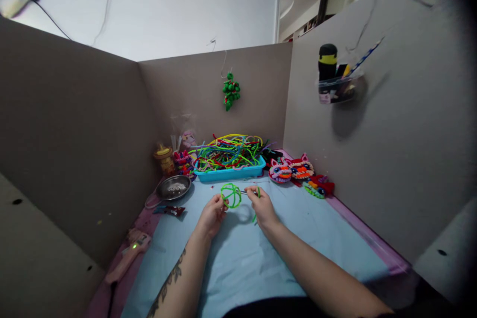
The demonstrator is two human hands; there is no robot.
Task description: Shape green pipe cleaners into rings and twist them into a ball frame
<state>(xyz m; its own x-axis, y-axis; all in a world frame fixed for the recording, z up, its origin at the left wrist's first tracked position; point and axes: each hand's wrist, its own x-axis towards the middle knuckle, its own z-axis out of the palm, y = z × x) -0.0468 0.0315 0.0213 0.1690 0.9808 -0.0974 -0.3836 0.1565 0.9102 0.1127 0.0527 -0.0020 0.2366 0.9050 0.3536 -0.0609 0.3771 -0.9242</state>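
My left hand (pixel 213 214) pinches a round, bright green frame of pipe cleaners (pixel 231 196) at its left edge. The frame looks like an open cage, with strips crossing at its middle. My right hand (pixel 262 204) is closed around a slim metal tool (pixel 243 192), whose tip points left at the frame. Fingers cover most of the tool, so its exact kind is unclear. A loose green pipe cleaner (pixel 254 218) also shows at the right hand, above and below the fingers. Both hands are just over the blue cloth (pixel 246 268).
A blue tray (pixel 229 175) heaped with coloured pipe cleaners stands behind the hands. Fuzzy animal heads (pixel 280 171) lie to its right. A metal dish (pixel 173 188), a small packet (pixel 170 210) and a pink device (pixel 128 256) with a green light sit left. Grey partitions (pixel 257 94) enclose the table.
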